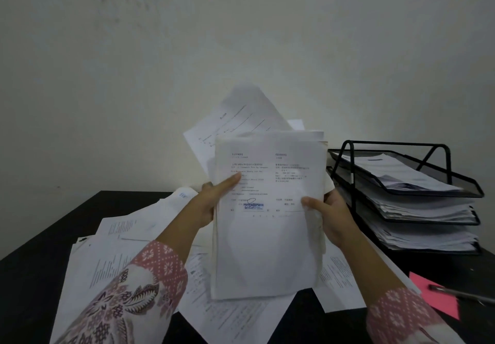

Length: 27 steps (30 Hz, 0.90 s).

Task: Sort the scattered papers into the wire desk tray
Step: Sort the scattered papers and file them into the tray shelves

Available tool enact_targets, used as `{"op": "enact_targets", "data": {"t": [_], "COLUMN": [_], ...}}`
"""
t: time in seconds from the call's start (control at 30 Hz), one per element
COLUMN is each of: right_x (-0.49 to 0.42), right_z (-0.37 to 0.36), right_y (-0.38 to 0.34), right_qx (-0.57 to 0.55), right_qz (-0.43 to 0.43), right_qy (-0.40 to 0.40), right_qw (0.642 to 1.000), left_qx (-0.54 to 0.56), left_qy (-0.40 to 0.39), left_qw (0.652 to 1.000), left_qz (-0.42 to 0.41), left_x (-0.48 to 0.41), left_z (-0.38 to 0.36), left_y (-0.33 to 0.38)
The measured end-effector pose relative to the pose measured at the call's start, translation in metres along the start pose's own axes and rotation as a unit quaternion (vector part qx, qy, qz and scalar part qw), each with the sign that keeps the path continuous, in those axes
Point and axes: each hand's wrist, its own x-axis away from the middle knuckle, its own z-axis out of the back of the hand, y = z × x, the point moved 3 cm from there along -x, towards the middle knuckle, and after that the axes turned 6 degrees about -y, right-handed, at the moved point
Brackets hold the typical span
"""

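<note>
I hold a thick stack of white papers upright above the desk, printed text and a blue stamp facing me. My left hand grips its left edge, thumb across the front page. My right hand grips the right edge, thumb on the front. Behind the stack a single tilted sheet sticks up. Loose papers lie scattered over the dark desk below. The black wire desk tray with three tiers stands at the right, each tier filled with papers.
A pink sheet with a pen across it lies at the right front, below the tray. The dark desk ends against a plain pale wall. My patterned sleeves cover both forearms.
</note>
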Motion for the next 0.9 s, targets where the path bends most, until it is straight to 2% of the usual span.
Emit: {"op": "enact_targets", "data": {"t": [0.07,0.13,0.33,0.43,0.57,0.7,0.8,0.9], "right_x": [0.000,0.001,-0.003,-0.010,-0.016,-0.014,-0.014,-0.017], "right_z": [0.001,0.003,0.016,0.017,0.004,0.004,0.013,0.021], "right_y": [-0.001,-0.002,-0.016,-0.031,-0.044,-0.033,-0.018,-0.004], "right_qx": [-0.008,-0.004,0.035,0.127,0.283,0.426,0.446,0.467], "right_qz": [-0.007,-0.007,0.012,0.043,0.076,0.093,0.058,-0.037], "right_qy": [-0.003,-0.006,0.034,0.065,0.083,0.097,0.088,0.051], "right_qw": [1.000,1.000,0.999,0.989,0.953,0.895,0.889,0.882], "left_qx": [0.034,0.052,-0.071,-0.087,-0.057,-0.045,-0.053,-0.059], "left_qy": [-0.068,-0.081,0.053,0.084,0.092,0.085,0.073,0.061], "left_qw": [0.997,0.995,0.990,0.980,0.974,0.975,0.976,0.976], "left_qz": [0.015,0.001,-0.110,-0.156,-0.196,-0.199,-0.196,-0.201], "left_x": [0.005,0.003,-0.001,-0.005,-0.006,-0.003,-0.001,0.001], "left_z": [-0.007,-0.007,-0.011,-0.012,-0.014,-0.012,-0.006,-0.002], "left_y": [-0.005,-0.007,0.007,0.016,0.020,0.014,0.010,0.010]}}
